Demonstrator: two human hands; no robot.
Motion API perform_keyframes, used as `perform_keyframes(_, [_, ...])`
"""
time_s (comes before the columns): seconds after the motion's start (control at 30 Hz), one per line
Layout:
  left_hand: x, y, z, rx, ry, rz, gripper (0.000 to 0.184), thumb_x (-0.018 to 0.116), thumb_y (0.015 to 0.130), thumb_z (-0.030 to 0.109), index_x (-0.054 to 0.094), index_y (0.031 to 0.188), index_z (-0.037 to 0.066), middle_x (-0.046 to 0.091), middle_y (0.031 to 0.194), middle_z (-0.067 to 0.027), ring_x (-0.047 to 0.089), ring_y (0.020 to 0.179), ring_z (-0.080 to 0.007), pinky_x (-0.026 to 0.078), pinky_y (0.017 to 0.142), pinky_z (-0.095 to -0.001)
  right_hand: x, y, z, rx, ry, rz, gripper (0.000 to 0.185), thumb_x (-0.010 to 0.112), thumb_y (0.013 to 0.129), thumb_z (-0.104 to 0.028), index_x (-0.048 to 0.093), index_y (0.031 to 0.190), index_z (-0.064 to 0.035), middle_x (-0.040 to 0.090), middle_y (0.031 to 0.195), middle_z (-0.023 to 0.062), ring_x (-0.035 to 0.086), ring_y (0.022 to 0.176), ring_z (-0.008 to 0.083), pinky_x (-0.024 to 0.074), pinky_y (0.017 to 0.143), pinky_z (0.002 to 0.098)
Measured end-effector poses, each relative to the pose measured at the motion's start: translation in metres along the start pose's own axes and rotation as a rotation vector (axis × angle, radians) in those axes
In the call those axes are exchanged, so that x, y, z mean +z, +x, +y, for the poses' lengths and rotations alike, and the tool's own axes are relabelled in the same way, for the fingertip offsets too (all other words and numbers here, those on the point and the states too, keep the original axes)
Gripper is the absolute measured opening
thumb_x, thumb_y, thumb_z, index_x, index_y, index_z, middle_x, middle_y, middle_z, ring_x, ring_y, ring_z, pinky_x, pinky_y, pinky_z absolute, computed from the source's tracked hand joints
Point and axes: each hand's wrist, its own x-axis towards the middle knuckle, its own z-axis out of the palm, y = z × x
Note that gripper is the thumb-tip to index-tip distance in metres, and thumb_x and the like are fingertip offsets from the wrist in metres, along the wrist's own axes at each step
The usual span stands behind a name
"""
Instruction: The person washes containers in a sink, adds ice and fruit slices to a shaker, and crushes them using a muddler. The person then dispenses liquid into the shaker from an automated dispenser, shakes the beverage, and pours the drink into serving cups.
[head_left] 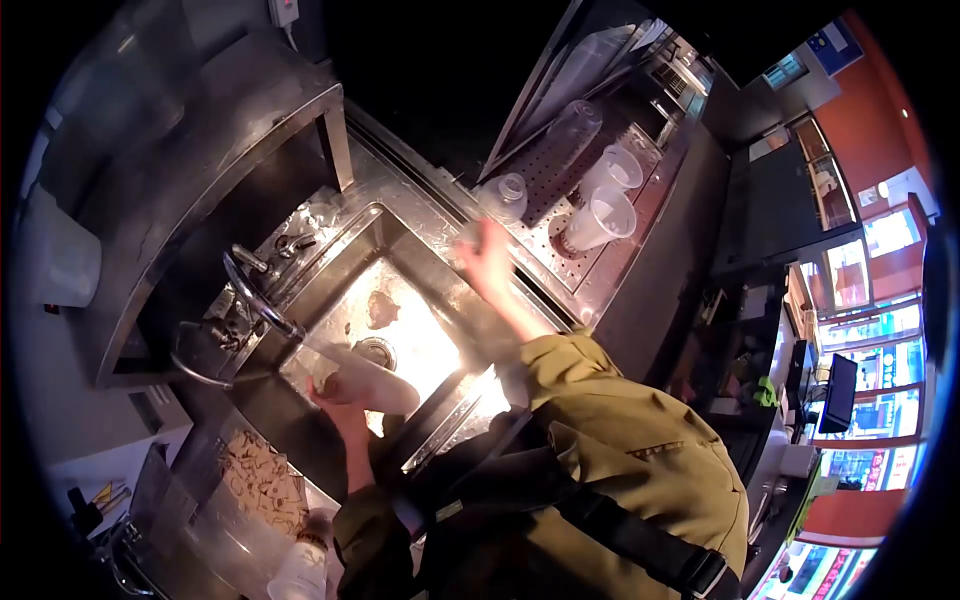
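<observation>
My left hand [343, 408] is closed around a whitish, translucent cylindrical container [382, 386], which lies tilted over the sink basin [408, 262], below the curved faucet [247, 290]. My right hand [488, 262] is over the sink's far rim, smeared by motion. Just beyond its fingers stands a clear shaker-like bottle [508, 194] on the counter; whether they touch it I cannot tell. Two clear cups, a nearer cup [603, 222] with dark contents at its base and a second cup [618, 168], stand on the perforated drip tray [548, 172].
A clear upturned vessel [577, 124] stands farther back on the tray. A metal shelf [250, 100] overhangs the left side. At lower left are a patterned brown-and-cream sheet [262, 482] and a clear cup [300, 570]. The sink has a drain [375, 350].
</observation>
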Motion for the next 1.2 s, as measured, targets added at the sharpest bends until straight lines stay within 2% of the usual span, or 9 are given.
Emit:
perform_keyframes(0.2, [-0.046,0.007,-0.018,-0.538,-0.456,0.039,0.063,0.06,0.081,0.036,0.031,0.131,0.011,0.045,0.121,-0.01,0.047,0.108,-0.0245,0.041,0.092,-0.0388,-0.041,0.026,0.066,0.287,-0.436,-0.177,0.051,0.059,0.077,-0.024,0.043,0.115,0.0055,0.051,0.101,0.0229,0.05,0.097,0.0361,0.0389,0.084,0.0431])
perform_keyframes(0.33, [-0.046,-0.016,-0.02,-0.7,-0.706,-0.093,0.053,0.052,0.083,0.047,0.045,0.121,0.012,0.052,0.112,-0.008,0.051,0.103,-0.0206,0.043,0.087,-0.0373,-0.021,0.014,0.006,-0.314,-0.242,0.086,0.043,0.061,0.079,-0.024,0.048,0.11,0.0039,0.054,0.101,0.0218,0.053,0.094,0.035,0.0424,0.079,0.0401])
perform_keyframes(0.5, [-0.048,-0.033,-0.035,-1.006,-1.02,-0.345,0.058,0.048,0.08,0.057,0.049,0.116,0.01,0.054,0.096,-0.0107,0.047,0.075,-0.0216,0.042,0.068,-0.0346,0.021,-0.049,-0.094,0.175,0.036,-1.285,0.042,0.053,0.085,-0.034,0.053,0.112,-0.0029,0.062,0.1,0.0157,0.061,0.087,0.0286,0.0463,0.077,0.0358])
perform_keyframes(0.53, [-0.041,-0.035,-0.036,-0.991,-1.066,-0.425,0.058,0.046,0.081,0.056,0.049,0.116,0.011,0.054,0.097,-0.0107,0.047,0.073,-0.022,0.042,0.066,-0.0339,0.016,-0.051,-0.104,-0.26,0.424,-1.343,0.038,0.051,0.086,-0.031,0.052,0.114,-0.0055,0.064,0.094,0.0136,0.061,0.085,0.025,0.0468,0.075,0.0343])
perform_keyframes(0.67, [0.009,-0.047,0.019,-1.031,-1.088,-0.392,0.051,0.045,0.081,0.051,0.05,0.117,0.015,0.055,0.109,-0.0079,0.05,0.081,-0.0235,0.041,0.067,-0.0326,-0.052,-0.075,-0.103,-0.106,0.764,-1.388,0.051,0.057,0.081,-0.005,0.037,0.128,0.001,0.059,0.105,0.0138,0.056,0.098,0.0188,0.0455,0.082,0.0312])
perform_keyframes(0.73, [0.035,-0.052,0.014,-0.825,-0.78,-0.507,0.048,0.047,0.082,0.046,0.049,0.117,0.014,0.053,0.115,-0.006,0.049,0.094,-0.0223,0.042,0.075,-0.0332,-0.108,-0.066,-0.102,0.09,0.843,-1.495,0.092,0.074,0.066,-0.008,0.016,0.137,-0.0003,0.033,0.134,0.0189,0.044,0.115,0.0266,0.0399,0.093,0.0368])
perform_keyframes(0.87, [0.136,-0.073,0.045,0.182,0.328,-0.81,0.047,0.055,0.083,0.033,0.046,0.12,0.005,0.051,0.117,-0.0088,0.048,0.107,-0.0173,0.045,0.085,-0.0323,-0.16,-0.094,-0.064,0.026,0.69,-0.665,0.108,0.085,0.05,-0.013,0.018,0.135,-0.0054,0.029,0.134,0.0176,0.041,0.115,0.0266,0.0345,0.097,0.0398])
perform_keyframes(0.97, [0.206,-0.102,0.09,-0.577,-0.182,-0.712,0.045,0.06,0.08,0.03,0.051,0.118,0.006,0.056,0.108,-0.0124,0.057,0.094,-0.018,0.048,0.078,-0.0283,-0.221,-0.062,-0.041,-0.142,0.401,0.066,0.086,0.081,0.055,-0.031,0.032,0.122,-0.0068,0.049,0.108,0.0135,0.049,0.099,0.0225,0.0409,0.087,0.0375])
perform_keyframes(1.2, [-0.003,-0.043,-0.089,-0.458,0.47,-0.147,0.016,0.052,0.081,0.022,0.058,0.078,0.008,0.056,0.065,-0.0029,0.054,0.059,-0.0158,0.043,0.052,-0.032,-0.248,0.031,0.099,0.062,0.092,0.39,0.073,0.075,0.067,-0.009,0.032,0.125,0.0003,0.043,0.117,0.0151,0.047,0.102,0.0213,0.0419,0.086,0.0324])
